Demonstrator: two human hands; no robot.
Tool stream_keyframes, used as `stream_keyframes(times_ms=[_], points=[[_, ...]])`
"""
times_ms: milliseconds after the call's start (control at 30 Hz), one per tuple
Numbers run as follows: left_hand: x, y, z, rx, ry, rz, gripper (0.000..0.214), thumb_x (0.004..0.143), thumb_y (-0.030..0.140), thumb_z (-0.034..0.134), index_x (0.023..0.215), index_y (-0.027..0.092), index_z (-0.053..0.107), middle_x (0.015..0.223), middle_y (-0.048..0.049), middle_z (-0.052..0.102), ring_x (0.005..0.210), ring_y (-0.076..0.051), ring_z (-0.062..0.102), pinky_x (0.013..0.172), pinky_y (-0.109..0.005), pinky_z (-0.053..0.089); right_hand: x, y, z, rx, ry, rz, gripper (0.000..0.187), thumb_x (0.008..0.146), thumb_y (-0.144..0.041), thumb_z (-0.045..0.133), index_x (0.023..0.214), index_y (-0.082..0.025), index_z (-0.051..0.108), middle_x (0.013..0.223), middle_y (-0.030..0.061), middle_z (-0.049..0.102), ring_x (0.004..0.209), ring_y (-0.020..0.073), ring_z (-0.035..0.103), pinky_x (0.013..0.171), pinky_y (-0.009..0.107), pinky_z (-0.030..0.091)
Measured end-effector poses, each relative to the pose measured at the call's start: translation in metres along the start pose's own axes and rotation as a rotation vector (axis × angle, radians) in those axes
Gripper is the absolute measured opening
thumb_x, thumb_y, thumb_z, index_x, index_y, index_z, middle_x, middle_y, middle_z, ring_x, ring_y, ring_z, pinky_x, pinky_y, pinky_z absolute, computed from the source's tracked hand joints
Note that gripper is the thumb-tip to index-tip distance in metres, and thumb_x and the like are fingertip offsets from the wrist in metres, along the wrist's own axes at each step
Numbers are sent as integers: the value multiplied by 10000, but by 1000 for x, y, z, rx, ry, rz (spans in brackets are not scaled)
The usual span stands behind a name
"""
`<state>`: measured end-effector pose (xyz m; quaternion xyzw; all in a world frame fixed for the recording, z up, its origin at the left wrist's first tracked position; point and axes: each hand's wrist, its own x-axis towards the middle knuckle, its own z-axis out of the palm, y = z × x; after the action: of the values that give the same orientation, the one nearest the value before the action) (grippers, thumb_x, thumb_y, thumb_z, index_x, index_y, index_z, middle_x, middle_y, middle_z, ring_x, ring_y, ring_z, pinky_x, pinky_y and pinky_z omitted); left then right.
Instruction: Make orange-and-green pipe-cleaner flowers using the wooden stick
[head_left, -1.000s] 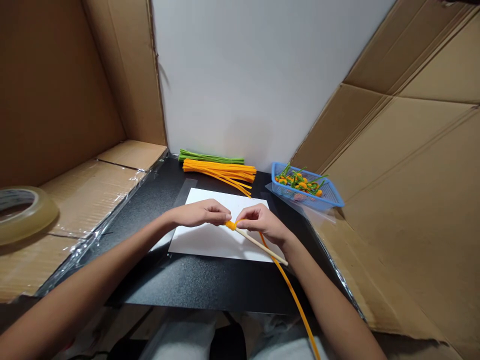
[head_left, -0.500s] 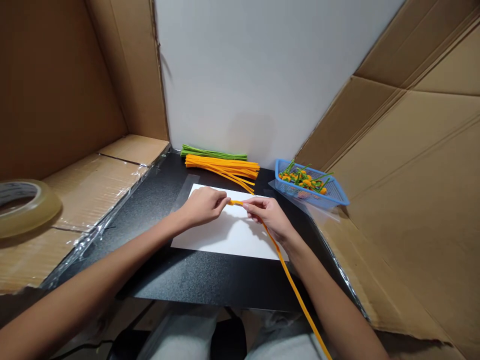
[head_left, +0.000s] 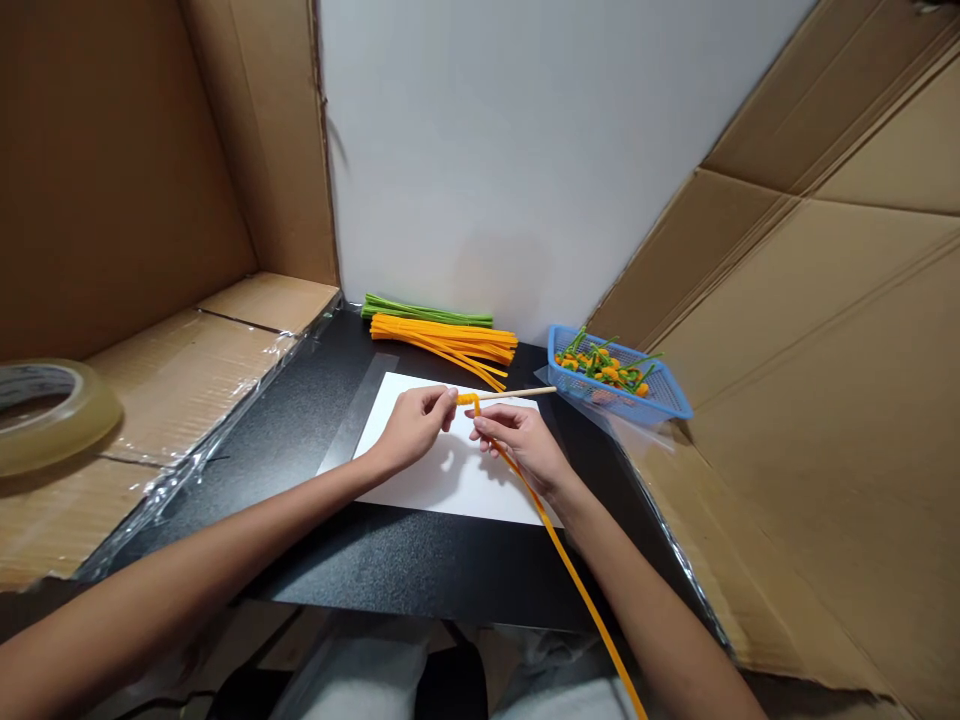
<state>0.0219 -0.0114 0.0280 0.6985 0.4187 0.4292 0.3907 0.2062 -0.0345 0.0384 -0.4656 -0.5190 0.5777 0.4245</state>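
Note:
My left hand (head_left: pixel 418 425) pinches a thin wooden stick (head_left: pixel 521 393) near its left end, where orange coils wrap around it. The stick points right, above the white sheet (head_left: pixel 420 485). My right hand (head_left: pixel 521 440) is closed on an orange pipe cleaner (head_left: pixel 559 548), just below the stick. From the coils the pipe cleaner drops to my right fingers, then its long tail runs down past my right forearm and out of view at the bottom. The stick's left end is hidden in my left fingers.
Behind the sheet lie bundles of orange pipe cleaners (head_left: pixel 442 335) and green pipe cleaners (head_left: pixel 427 310). A blue basket (head_left: pixel 622 400) at the right holds several orange-and-green pieces. A tape roll (head_left: pixel 97 420) sits on cardboard at the left. Cardboard walls (head_left: pixel 810 400) flank the black table (head_left: pixel 360 560).
My right hand has shifted slightly down, off the stick's line. The bare stick now shows to the right of the orange coils, and the pipe cleaner hangs down from them.

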Motion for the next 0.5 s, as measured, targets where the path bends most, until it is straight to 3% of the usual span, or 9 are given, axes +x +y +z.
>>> stream_keyframes(times_ms=[167,300,500], points=[[7,-7,-6,-304,-306,-67,471,897,557,485,641,164,452,580,42,374,534,-87,299,536,-252,225,1,2,-2,13,-70,40,369,606,-405,872,843,-144,765,721,47,698,589,109,561,559,247,398],[10,-6,-14,-430,-497,-142,439,881,522,530,643,168,427,598,47,340,527,-79,244,519,-259,169,1,0,-8,-60,-157,39,334,649,-421,842,796,-132,761,684,41,672,540,87,488,506,233,321],[14,3,-31,-216,-850,-45,435,899,491,518,625,166,426,603,37,344,560,-94,277,553,-271,218,2,-6,-19,-240,-308,98,287,624,-391,837,742,-141,761,581,-8,613,510,71,403,490,229,240]])
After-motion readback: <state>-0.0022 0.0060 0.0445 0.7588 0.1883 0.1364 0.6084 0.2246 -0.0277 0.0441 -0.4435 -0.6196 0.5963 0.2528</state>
